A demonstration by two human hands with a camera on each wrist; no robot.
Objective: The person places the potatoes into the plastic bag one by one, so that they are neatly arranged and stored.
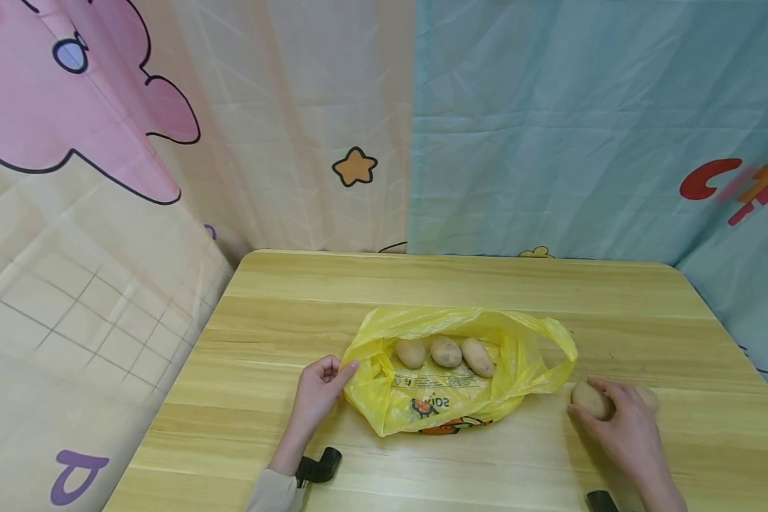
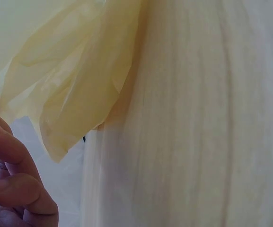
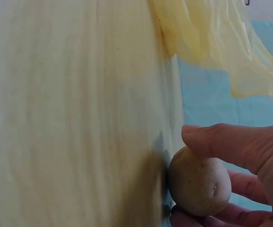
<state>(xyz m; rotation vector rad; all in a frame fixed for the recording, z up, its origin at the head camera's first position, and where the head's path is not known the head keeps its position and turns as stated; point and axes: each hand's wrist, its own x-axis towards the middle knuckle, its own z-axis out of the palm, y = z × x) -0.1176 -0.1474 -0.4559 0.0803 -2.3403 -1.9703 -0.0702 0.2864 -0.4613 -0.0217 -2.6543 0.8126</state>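
Observation:
A yellow plastic bag (image 1: 512, 355) lies on its side with its mouth spread open, and three potatoes (image 1: 446, 351) rest inside in a row. My left hand (image 1: 316, 395) is at the bag's left edge, pinching the plastic with the thumb over it. In the left wrist view the curled fingers (image 2: 20, 189) show beside the hanging plastic (image 2: 89, 71). To the right of the bag, my right hand (image 1: 630, 427) grips a potato (image 1: 590, 400) between thumb and fingers, low over the table. Another potato (image 1: 648, 399) is partly hidden behind that hand.
The wooden table (image 1: 294, 284) has rounded far corners. Patterned curtains (image 1: 518, 142) hang behind it and at both sides. A bag handle loop (image 1: 560, 341) reaches out toward the right hand. Black wrist-camera mounts (image 1: 320, 466) sit by the wrists.

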